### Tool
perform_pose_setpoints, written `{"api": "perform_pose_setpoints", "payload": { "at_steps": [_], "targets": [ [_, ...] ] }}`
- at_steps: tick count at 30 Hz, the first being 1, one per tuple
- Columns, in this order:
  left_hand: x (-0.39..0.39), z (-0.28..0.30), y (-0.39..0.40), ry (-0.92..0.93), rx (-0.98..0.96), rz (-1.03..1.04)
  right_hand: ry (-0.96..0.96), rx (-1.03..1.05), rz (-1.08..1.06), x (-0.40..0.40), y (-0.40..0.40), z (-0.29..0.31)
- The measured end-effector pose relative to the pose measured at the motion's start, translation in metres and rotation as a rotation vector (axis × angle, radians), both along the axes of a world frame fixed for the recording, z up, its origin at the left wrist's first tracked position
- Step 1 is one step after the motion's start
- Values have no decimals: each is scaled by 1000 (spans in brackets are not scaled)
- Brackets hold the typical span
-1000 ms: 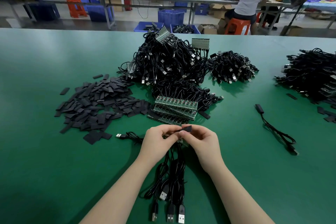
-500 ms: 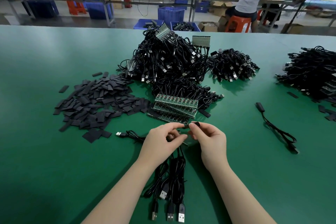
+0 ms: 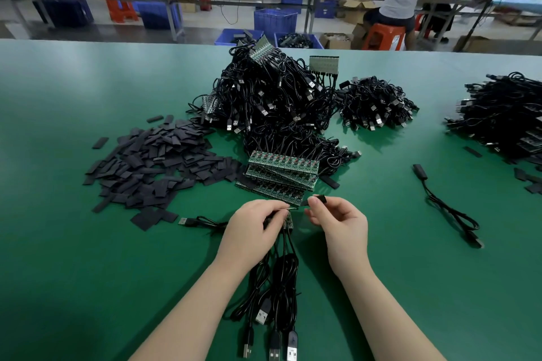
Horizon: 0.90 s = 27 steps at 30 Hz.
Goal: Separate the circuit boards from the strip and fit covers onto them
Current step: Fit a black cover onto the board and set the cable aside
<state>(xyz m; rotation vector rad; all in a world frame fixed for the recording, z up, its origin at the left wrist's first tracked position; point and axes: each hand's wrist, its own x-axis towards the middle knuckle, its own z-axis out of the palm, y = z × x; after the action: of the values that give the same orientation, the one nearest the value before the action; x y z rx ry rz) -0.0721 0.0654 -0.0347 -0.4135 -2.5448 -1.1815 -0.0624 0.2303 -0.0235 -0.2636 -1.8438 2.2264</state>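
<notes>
My left hand (image 3: 254,227) grips a short strip of green circuit boards (image 3: 288,220) whose black USB cables (image 3: 281,296) trail toward me. A thin wire end sticks out between its thumb and finger. My right hand (image 3: 340,223) pinches a small black cover (image 3: 322,199) just to the right of that wire, a small gap apart. Behind the hands lies a stack of board strips (image 3: 280,176). A heap of flat black covers (image 3: 152,161) lies to the left.
A big tangle of black cables with boards (image 3: 272,97) fills the table's middle, with a smaller bundle (image 3: 375,105) to its right and another pile (image 3: 504,114) at the far right. One covered cable (image 3: 445,208) lies alone on the right. People work at a bench behind.
My hands have drawn apart: the right hand with the cover moved slightly right, away from the left hand's boards. The view has tilted a little.
</notes>
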Motion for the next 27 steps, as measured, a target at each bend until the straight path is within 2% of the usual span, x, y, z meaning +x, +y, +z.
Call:
{"api": "perform_pose_setpoints", "payload": {
  "at_steps": [5,8,17,27],
  "targets": [
    [0,0,2,42,111,15,21,5,37,1,-2,0],
    [-1,0,1,45,104,-19,28,-3,33,0,-2,-1],
    [0,-1,2,-24,199,-19,53,9,62,1,-4,1],
    [2,-2,4,-113,130,-27,50,15,103,2,-2,4]
  ]
}}
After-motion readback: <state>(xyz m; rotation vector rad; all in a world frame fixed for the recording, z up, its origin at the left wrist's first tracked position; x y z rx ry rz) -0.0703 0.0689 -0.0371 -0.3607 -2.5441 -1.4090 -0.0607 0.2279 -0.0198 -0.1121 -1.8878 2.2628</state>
